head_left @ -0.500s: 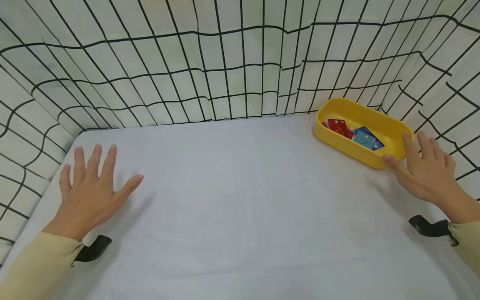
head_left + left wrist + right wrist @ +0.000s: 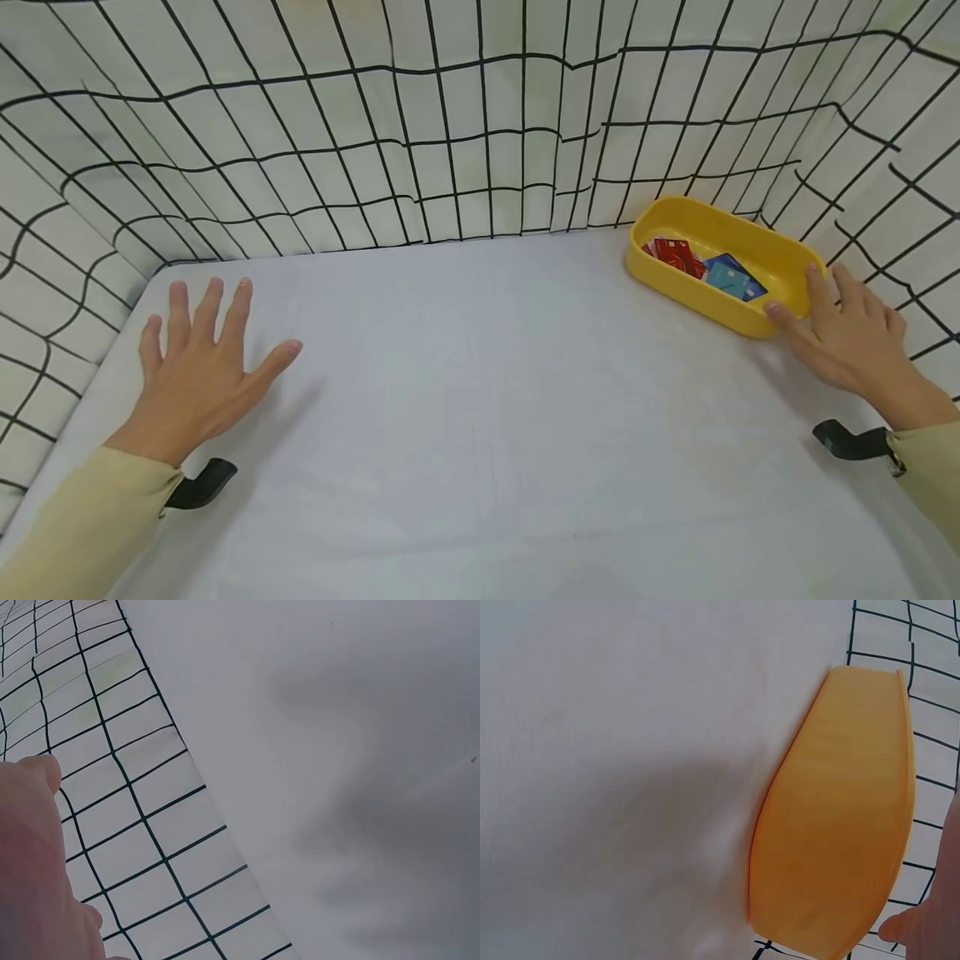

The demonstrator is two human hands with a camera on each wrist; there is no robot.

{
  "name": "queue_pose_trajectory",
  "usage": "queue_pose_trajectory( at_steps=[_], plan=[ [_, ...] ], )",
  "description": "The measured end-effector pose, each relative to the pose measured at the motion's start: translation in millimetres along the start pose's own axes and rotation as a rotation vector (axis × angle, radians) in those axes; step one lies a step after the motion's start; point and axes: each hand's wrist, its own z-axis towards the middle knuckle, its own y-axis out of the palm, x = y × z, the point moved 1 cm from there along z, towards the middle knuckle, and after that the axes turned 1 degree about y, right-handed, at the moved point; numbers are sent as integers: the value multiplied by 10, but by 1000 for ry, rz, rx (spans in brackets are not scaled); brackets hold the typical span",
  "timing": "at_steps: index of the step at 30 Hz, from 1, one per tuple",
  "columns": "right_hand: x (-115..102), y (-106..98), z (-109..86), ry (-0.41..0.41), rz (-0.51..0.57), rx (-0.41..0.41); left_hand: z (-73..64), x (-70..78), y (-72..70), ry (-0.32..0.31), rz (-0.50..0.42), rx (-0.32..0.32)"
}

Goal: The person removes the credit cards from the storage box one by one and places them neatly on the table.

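Note:
My left hand (image 2: 198,383) hovers over the left part of the white surface, fingers straight and spread, holding nothing. Only part of that hand (image 2: 34,855) shows at the left edge of the left wrist view. On the far right stands a yellow oblong tray (image 2: 686,292). Red cards (image 2: 677,254) and blue cards (image 2: 727,279) lie inside it. My right hand (image 2: 858,342) is at the tray's near right end, thumb and fingers extended by the rim; whether they touch it I cannot tell. The right wrist view shows the tray's outer side (image 2: 832,802).
Black wire grid panels (image 2: 450,142) with white behind them enclose the back and both sides. A white cloth (image 2: 465,400) covers the surface. Dark curved wrist pieces (image 2: 202,483) stick out at both cuffs.
My left hand has shifted a little to the right and away from me, fingers still spread. The right hand stays by the tray's end, almost unmoved, and the tray is where it was.

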Motion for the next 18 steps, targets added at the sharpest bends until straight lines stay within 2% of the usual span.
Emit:
queue_pose_trajectory(
  at_steps=[9,14,18],
  plan=[
    [80,36,110,-8,14,34,50,101,12,8,17,-12],
    [98,50,144,8,17,31,89,170,9,16,18,-13],
    [112,29,183,-10,46,29,120,221,-6,27,10,-6]
  ],
)
